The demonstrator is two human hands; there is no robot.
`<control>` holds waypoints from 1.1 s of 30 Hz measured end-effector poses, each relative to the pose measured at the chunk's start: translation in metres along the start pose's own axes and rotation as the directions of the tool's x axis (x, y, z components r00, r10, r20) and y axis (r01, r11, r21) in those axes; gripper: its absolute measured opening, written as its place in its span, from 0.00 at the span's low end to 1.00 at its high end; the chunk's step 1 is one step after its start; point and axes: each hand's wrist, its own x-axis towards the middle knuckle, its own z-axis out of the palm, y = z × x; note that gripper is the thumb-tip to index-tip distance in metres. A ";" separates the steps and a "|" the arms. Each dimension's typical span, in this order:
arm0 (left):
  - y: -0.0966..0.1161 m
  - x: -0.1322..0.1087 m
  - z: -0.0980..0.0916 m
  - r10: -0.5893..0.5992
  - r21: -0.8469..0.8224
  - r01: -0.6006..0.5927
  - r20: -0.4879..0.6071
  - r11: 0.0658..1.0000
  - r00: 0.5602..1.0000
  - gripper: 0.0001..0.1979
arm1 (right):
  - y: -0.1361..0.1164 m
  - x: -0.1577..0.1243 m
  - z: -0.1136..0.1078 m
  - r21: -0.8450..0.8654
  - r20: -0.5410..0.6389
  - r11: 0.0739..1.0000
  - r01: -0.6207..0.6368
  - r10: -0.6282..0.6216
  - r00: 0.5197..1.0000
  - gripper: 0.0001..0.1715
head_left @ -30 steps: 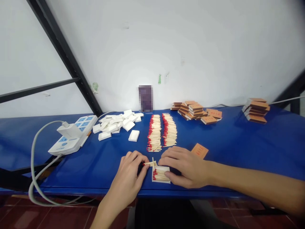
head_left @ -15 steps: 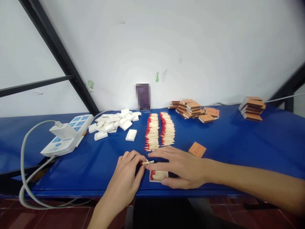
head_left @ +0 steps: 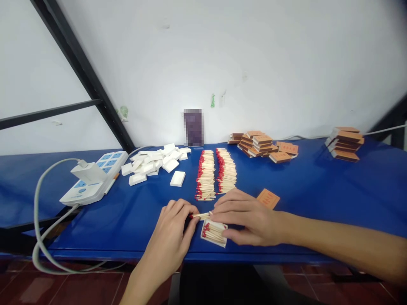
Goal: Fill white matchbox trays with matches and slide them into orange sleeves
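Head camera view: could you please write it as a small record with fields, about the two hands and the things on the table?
left hand: pinches a few matches
right hand: fingers at the other end of those matches, contact unclear; thumb over the right edge of a white tray
white tray holds: matches, red heads to the left
beyond the hands: two rows of matches
at left: power strip; pile of white trays
at right: orange matchbox cover; pile of orange matchboxes
table: blue
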 end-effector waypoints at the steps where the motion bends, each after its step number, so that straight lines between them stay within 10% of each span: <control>1: 0.000 0.000 0.000 0.001 -0.002 -0.001 -0.001 1.000 1.000 0.09 | 0.000 0.001 0.001 -0.002 -0.057 1.000 -0.006 0.006 0.998 0.14; 12: 0.009 -0.007 -0.005 0.233 -0.012 -0.233 0.009 0.972 0.972 0.08 | -0.002 0.002 0.000 0.002 -0.151 0.993 -0.116 0.115 0.982 0.11; 20: 0.013 -0.006 -0.007 0.184 -0.080 -0.180 0.038 0.980 0.982 0.10 | -0.004 0.001 0.001 0.008 -0.159 0.999 -0.052 0.053 0.986 0.06; 33: 0.007 -0.001 0.001 -0.035 0.014 0.039 -0.211 0.999 0.977 0.08 | -0.007 0.004 0.001 0.062 0.010 0.998 0.027 -0.028 1.000 0.07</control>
